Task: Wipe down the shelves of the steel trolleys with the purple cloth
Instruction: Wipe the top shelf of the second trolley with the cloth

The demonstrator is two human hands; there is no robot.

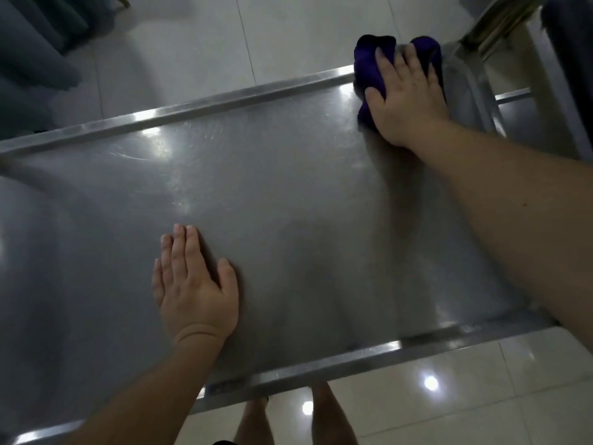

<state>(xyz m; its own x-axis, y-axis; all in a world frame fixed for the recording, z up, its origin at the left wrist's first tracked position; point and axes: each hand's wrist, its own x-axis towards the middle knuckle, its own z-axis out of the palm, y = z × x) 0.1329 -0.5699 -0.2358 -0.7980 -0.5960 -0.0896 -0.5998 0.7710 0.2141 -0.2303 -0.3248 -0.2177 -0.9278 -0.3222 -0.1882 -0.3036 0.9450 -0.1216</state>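
1. The shelf point(288, 194), the top steel surface of a trolley, lay under both hands and filled most of the view. Its raised rim ran along the far side beyond the right hand and along the near side behind the left wrist. It looked bare apart from the hands and the cloth, which suits wiping in long strokes.

2. The floor point(321, 33), pale glossy tile, showed beyond the right hand and below the near rim, where the person's legs stood close to the trolley, likely so the far corner could be reached.

3. A second steel frame point(513, 94) stood just to the right of the right hand, past the shelf end; what it was I could not tell for sure, perhaps another trolley.

4. The left hand point(192, 284) lay flat on the shelf, well apart from the cloth, fingers straight and close together, thumb out to the side. It held nothing; I judge it braced the body and steadied the trolley.

5. The right hand point(406, 97) pressed down on the cloth at the far right corner, fingers spread and nearly straight, pushing rather than clutching.

6. The cloth point(369, 64), purple and bunched, sat under that palm against the far rim, bulging out past the fingertips and the thumb, so the corner was being wiped.
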